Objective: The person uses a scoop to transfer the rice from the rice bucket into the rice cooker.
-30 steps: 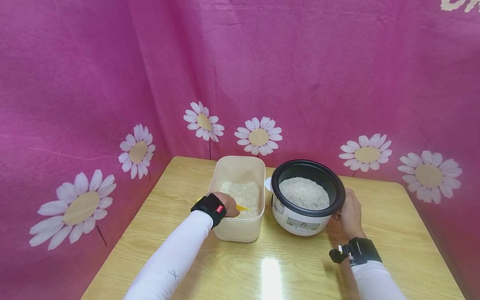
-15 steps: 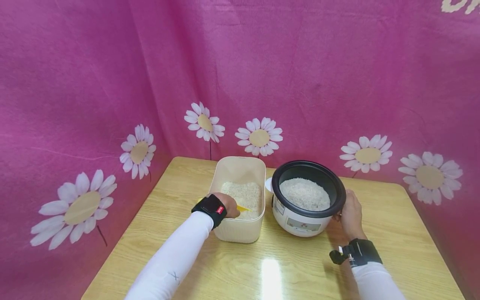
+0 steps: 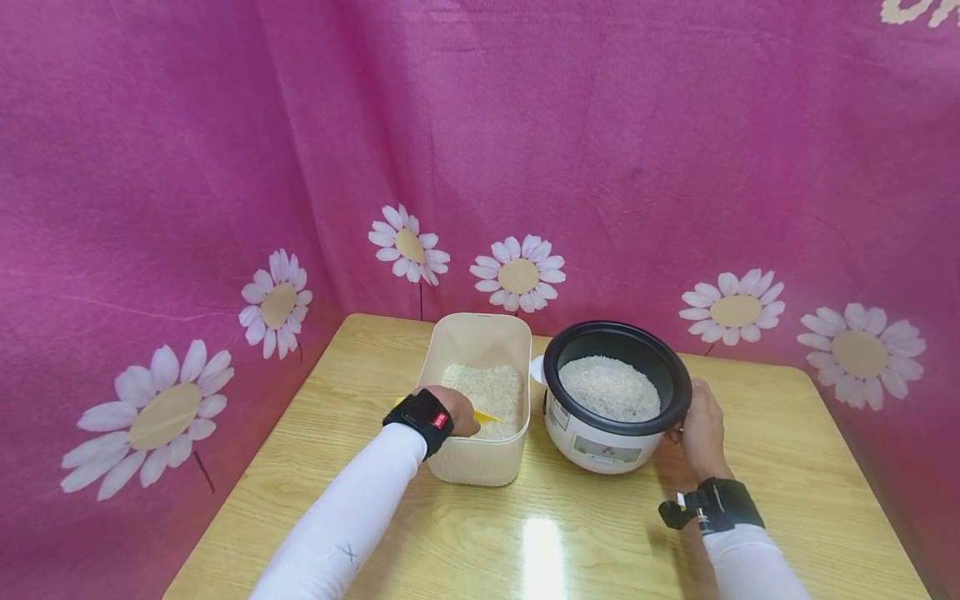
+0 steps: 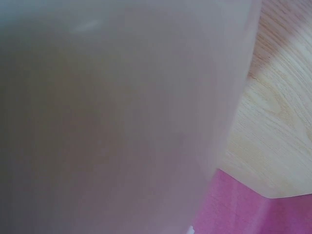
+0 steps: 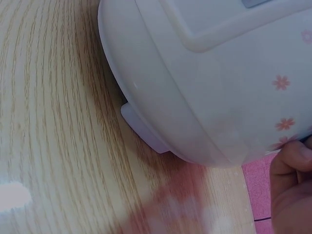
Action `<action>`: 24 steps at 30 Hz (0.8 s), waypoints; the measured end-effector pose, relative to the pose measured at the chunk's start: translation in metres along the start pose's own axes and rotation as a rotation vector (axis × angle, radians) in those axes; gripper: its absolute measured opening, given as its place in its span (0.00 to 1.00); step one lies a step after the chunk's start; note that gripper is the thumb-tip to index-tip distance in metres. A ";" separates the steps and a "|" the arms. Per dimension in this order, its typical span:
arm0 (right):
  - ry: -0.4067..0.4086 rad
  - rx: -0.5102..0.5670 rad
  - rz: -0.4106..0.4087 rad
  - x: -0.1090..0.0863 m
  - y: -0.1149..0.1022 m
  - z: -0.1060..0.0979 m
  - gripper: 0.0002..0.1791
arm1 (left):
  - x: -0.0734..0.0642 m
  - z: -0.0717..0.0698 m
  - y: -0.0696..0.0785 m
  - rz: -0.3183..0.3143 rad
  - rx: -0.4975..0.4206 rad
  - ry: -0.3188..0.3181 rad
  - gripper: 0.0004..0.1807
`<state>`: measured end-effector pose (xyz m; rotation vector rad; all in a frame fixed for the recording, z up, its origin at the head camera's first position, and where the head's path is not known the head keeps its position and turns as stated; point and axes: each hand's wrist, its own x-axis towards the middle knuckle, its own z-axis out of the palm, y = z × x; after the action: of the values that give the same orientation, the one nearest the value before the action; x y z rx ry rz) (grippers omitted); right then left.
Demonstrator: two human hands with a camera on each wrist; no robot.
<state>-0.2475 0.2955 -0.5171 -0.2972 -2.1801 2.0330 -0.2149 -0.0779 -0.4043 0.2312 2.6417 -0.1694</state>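
Observation:
My left hand (image 3: 456, 408) reaches over the near left rim of a cream plastic bin (image 3: 476, 463) and grips a yellow scoop (image 3: 487, 417). The scoop's edge lies at the pale rice (image 3: 491, 385) inside the bin. Up close, the bin's blurred wall (image 4: 117, 122) fills most of the left wrist view, which hides the hand. To the right stands a white rice cooker (image 3: 577, 435) with a black rim, lidless, with a mound of white rice (image 3: 609, 387) in its pot. My right hand (image 3: 703, 427) holds the cooker's right side below the rim, fingers curled (image 5: 287, 168).
Both containers stand side by side on a light wooden table (image 3: 600, 542), near its back edge. A pink curtain (image 3: 585, 150) with daisies hangs behind and at the sides. A white tab (image 3: 537, 369) juts from the cooker's left side, close to the bin.

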 end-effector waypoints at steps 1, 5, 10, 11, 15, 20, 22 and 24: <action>0.000 -0.002 0.002 0.000 0.000 0.000 0.20 | 0.000 0.000 0.000 -0.002 0.000 0.003 0.21; -0.006 -0.028 0.001 0.001 0.000 0.000 0.21 | -0.001 0.000 -0.001 -0.005 -0.004 0.006 0.21; -0.018 -0.063 0.001 -0.001 -0.004 0.000 0.22 | -0.002 0.001 0.000 -0.004 -0.008 0.023 0.19; -0.021 -0.056 0.007 -0.001 -0.005 0.000 0.22 | -0.003 0.000 0.000 -0.003 -0.007 0.026 0.19; -0.023 -0.042 0.025 -0.003 -0.008 0.000 0.21 | -0.003 0.000 0.000 -0.002 -0.010 0.029 0.19; -0.016 -0.032 0.023 -0.001 -0.004 0.000 0.21 | -0.003 0.000 0.000 -0.015 -0.017 0.019 0.19; -0.015 -0.032 0.020 0.001 -0.002 -0.001 0.21 | -0.003 0.000 0.000 -0.018 -0.020 0.016 0.19; -0.015 -0.041 0.016 0.002 0.001 -0.001 0.21 | -0.003 0.000 0.000 -0.017 -0.021 0.017 0.19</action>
<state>-0.2495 0.2975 -0.5178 -0.3062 -2.2376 2.0079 -0.2127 -0.0786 -0.4029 0.2040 2.6617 -0.1461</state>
